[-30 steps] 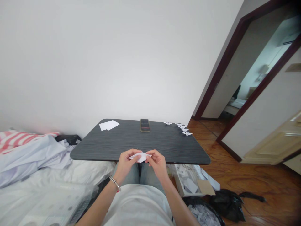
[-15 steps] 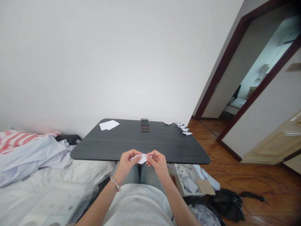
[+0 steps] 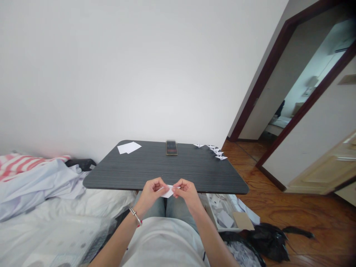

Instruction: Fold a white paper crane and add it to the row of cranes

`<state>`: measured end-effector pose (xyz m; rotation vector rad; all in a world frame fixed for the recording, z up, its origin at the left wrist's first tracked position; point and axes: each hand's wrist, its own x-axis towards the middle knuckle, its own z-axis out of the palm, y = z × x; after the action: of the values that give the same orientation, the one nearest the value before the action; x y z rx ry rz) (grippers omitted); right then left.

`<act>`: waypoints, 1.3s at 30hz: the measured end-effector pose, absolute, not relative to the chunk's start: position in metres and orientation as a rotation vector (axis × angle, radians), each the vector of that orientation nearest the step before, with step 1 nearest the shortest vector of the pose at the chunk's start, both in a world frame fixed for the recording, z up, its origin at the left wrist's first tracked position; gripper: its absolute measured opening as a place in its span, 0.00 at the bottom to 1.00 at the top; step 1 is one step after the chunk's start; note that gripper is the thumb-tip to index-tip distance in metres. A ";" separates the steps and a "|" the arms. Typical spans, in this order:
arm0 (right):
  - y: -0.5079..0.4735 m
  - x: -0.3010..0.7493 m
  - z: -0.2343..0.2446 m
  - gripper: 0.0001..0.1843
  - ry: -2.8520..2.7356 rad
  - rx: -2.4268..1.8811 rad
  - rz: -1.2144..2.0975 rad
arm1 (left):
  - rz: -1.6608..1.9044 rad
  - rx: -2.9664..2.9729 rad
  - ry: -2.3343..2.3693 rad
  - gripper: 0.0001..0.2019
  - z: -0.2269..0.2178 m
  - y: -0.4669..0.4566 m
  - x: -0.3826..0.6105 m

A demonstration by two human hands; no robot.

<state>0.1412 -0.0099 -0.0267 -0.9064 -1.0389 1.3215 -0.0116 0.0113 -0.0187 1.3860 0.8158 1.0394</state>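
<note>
While seated, I pinch a small white folded paper [image 3: 168,191] at the near table [image 3: 172,167] edge.
Left hand [image 3: 151,193] and right hand [image 3: 187,192] both closed on it; pointed, creased, mostly hidden by fingers.

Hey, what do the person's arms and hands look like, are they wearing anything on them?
Both forearms are bare, with no sleeves reaching them and no gloves. The left hand has a thin silver bracelet at the wrist, with a small red bit showing under it. The right hand and its wrist carry nothing. Any rings are too small to tell.
</note>
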 end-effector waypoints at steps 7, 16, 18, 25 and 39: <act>-0.010 0.144 -0.025 0.10 -1.005 -0.904 1.353 | 1.021 1.358 0.815 0.09 -0.016 0.010 -0.012; -0.009 0.148 -0.025 0.09 -1.074 -0.912 1.350 | 0.972 1.418 0.842 0.09 -0.015 0.010 -0.014; -0.009 0.150 -0.024 0.08 -1.108 -0.908 1.369 | 0.976 1.419 0.844 0.09 -0.016 0.010 -0.014; -0.010 0.151 -0.023 0.07 -1.085 -0.911 1.372 | 0.986 1.438 0.846 0.07 -0.012 0.010 -0.013; -0.011 0.152 -0.021 0.05 -1.094 -0.898 1.332 | 0.979 1.434 0.866 0.07 -0.005 0.010 -0.014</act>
<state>0.1524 -0.0108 -0.0213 -0.8979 -1.0940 1.3319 -0.0141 0.0100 -0.0048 1.4339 0.8658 0.9786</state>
